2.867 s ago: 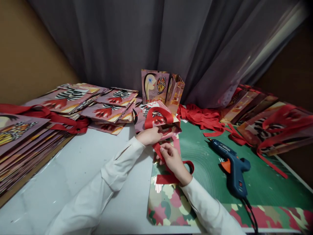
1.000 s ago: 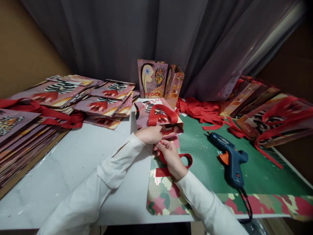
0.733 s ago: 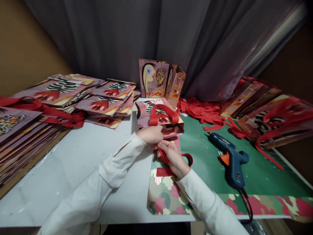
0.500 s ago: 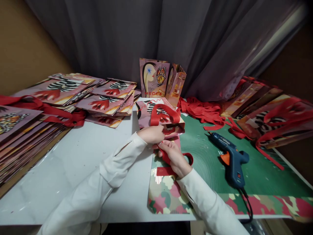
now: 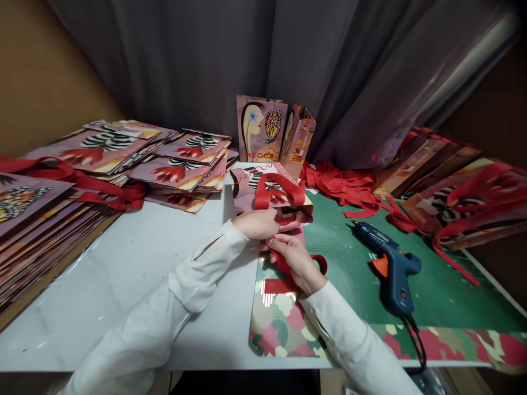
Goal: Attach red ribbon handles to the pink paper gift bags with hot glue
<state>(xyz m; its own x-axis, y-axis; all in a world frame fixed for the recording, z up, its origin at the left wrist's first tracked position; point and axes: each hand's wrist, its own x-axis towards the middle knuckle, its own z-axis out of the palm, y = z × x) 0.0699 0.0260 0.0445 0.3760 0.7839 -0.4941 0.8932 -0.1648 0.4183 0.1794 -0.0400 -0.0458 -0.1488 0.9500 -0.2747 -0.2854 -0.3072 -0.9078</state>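
Note:
A printed paper bag [image 5: 246, 198] lies on its side in the middle of the table, its open mouth towards me. A red ribbon handle [image 5: 262, 193] loops across its upper panel. At the lower edge of the mouth, my left hand [image 5: 256, 224] is closed on the bag, its fingertips mostly hidden. Just below and to the right, my right hand [image 5: 297, 259] pinches a red ribbon [image 5: 281, 261] close to that edge, near my left fingers. The rest of this ribbon curls behind my right hand, with a flat end over the camouflage-patterned sheet [image 5: 274, 323].
A blue glue gun [image 5: 389, 263] with an orange trigger lies on the green mat [image 5: 341, 296] at right. Red ribbons [image 5: 341, 184] are heaped behind it. Finished-looking bags [image 5: 448, 192] stand far right; two bags [image 5: 263, 129] stand behind. Flat bag stacks [image 5: 45, 236] fill the left.
Both hands keep nearly the same hold on the bag and ribbon. My left hand has dipped very slightly relative to the bag's edge; otherwise only the view has shifted a little.

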